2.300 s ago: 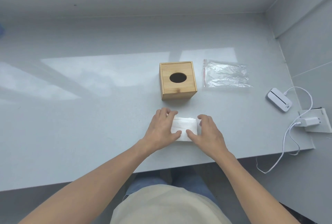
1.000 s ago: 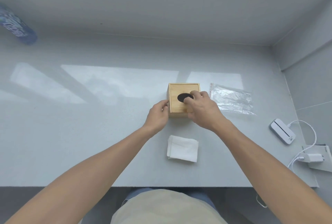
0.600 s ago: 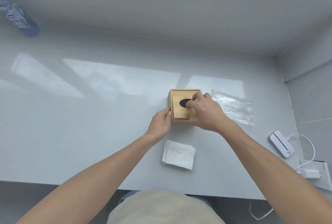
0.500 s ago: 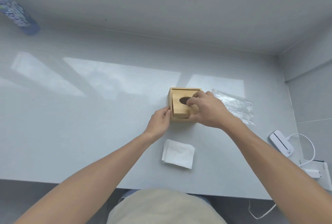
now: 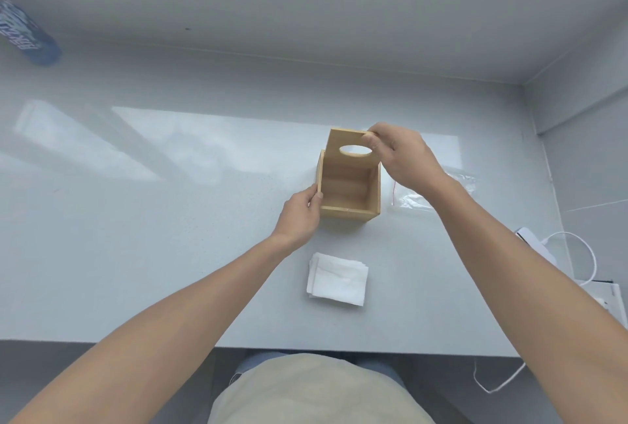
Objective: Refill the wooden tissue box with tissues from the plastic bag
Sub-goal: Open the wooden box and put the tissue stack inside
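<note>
At the upper left edge of the frame a blue printed bottle [image 5: 29,37] lies on the pale grey glossy countertop [image 5: 142,219], well apart from the work. Toward the centre, the left hand [image 5: 299,216] presses its fingers and thumb against the left wall of the square light-wood tissue box [image 5: 348,196], steadying it on the counter. The box stands open: its inside shows bare wood and looks empty. Its flat wooden lid with the oval dispensing hole [image 5: 353,146] is tipped up over the far edge of the box, pinched at its upper right corner by the right hand [image 5: 401,160]; whether the lid is fully free of the box or rests in a groove cannot be made out. Below the box, in the lower centre, a folded stack of white tissues [image 5: 338,279] lies on the counter, touched by neither hand. To the right of the box, partly behind the right forearm, lies the clear plastic zip bag with a red seal line [image 5: 411,201], flat and apparently emptied. At the far right edge sits a white device with a white cable [image 5: 574,253]. So, judging by this, the tissues are out of the bag and the box is opened; what remains is setting the lid aside, placing the stack inside, and closing the lid again.
</note>
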